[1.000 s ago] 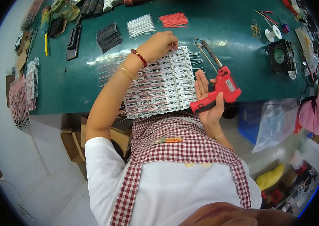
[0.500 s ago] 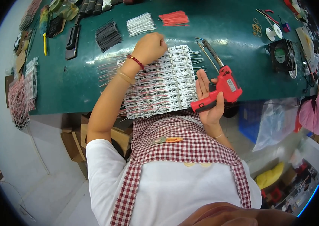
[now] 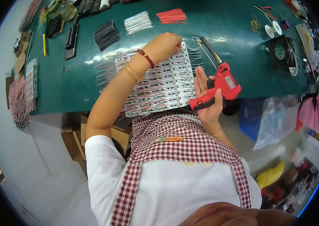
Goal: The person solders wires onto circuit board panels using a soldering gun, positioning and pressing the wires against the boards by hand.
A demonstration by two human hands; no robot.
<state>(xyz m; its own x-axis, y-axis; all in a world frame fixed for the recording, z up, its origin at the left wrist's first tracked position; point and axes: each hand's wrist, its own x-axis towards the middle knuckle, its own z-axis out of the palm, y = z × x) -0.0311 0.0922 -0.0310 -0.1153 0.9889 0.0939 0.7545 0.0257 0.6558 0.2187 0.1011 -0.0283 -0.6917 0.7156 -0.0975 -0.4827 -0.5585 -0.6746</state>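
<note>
A panel of white circuit boards (image 3: 172, 86) lies at the table's near edge, with red and white wires sticking out on its left and pale wires on its right. Over its top right part is my left hand (image 3: 166, 46), fingers curled and closed; its fingertips and anything in them are hidden. In my right hand (image 3: 213, 112), palm up, rests a red soldering gun (image 3: 225, 83) with a black grip strip. Its metal tip and thin feed tube point up and left, just right of the panel's top corner and apart from it.
Behind the panel lie bundles of black wires (image 3: 106, 34), white wires (image 3: 138, 23) and red wires (image 3: 171, 16). A black fan (image 3: 281, 53) and a white spool (image 3: 273, 29) are at the right. On the left is a black, long-shaped holder (image 3: 71, 42); wired strips (image 3: 18, 98) hang over the edge.
My left hand has moved right along the panel's top, toward its right column. My right hand and the soldering gun have shifted only slightly up and left.
</note>
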